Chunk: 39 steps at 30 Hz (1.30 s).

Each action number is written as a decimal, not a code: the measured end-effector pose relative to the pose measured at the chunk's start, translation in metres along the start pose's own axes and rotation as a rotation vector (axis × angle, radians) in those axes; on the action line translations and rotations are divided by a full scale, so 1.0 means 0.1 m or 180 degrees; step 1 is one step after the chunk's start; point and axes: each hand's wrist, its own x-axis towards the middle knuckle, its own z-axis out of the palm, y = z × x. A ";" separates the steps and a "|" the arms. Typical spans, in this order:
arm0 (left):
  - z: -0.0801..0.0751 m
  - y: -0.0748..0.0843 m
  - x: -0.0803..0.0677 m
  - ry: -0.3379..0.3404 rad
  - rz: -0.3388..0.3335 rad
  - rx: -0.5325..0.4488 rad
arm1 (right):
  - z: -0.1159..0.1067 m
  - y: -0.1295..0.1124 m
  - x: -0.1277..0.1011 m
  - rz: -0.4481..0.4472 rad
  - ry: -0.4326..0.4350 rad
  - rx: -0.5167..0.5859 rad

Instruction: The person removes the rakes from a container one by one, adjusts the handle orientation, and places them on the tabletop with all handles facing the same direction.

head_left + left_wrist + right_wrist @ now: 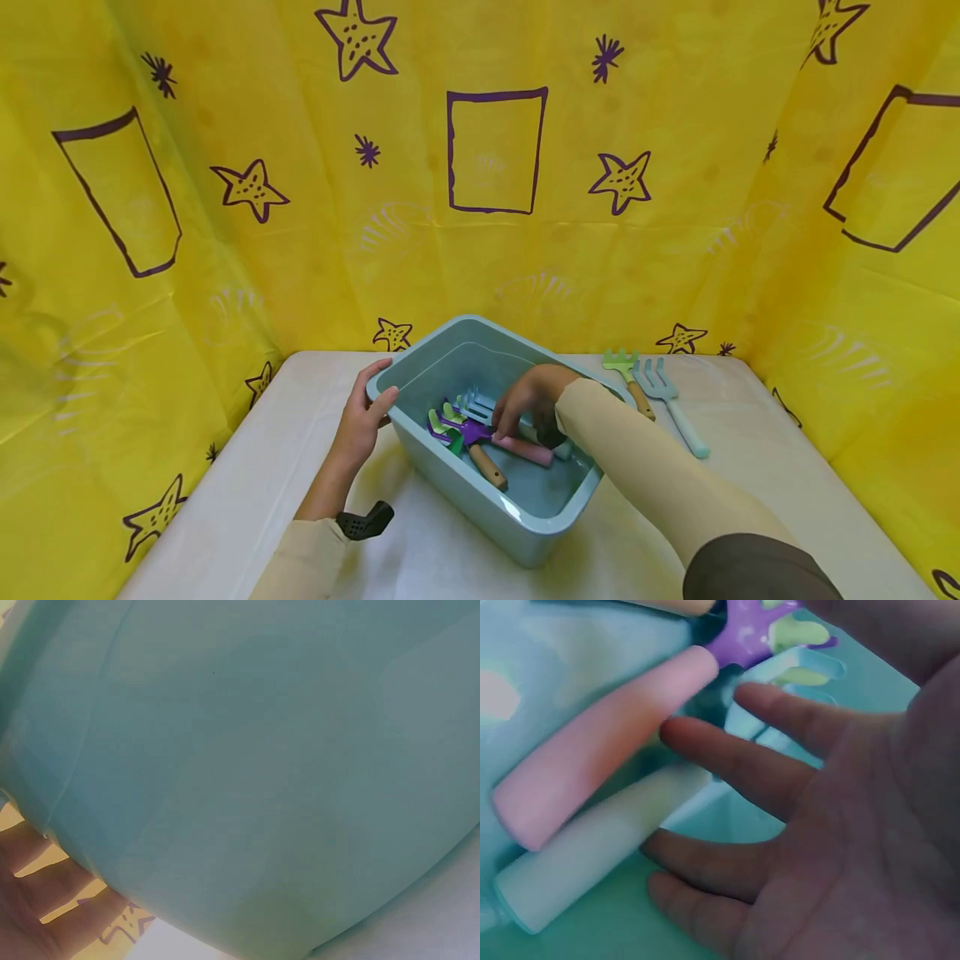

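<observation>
A blue-grey plastic bin [465, 493] stands at an angle on the table. My left hand [363, 421] grips its left corner, thumb over the rim and fingers outside; the left wrist view mostly shows the bin's wall. Down inside the bin is my right hand [528, 396], its fingers spread in the right wrist view. Its fingertips are at a purple hand rake with a pink handle [607, 750] and a light-blue garden fork with a pale handle [600, 840]. Whether they touch is unclear. A wooden-handled tool [489, 468] lies beside them, near green tines [453, 414].
Right of the bin, a green rake with a wooden handle [621, 363] and a light-blue garden fork [678, 412] lie on the white-covered table [787, 483]. Yellow patterned cloth [495, 275] hangs around the back and sides.
</observation>
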 end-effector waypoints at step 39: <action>0.02 0.29 -0.12 -0.0129 0.0030 -0.0069 | -0.06 -0.10 -0.12 -0.1238 0.0368 -0.0551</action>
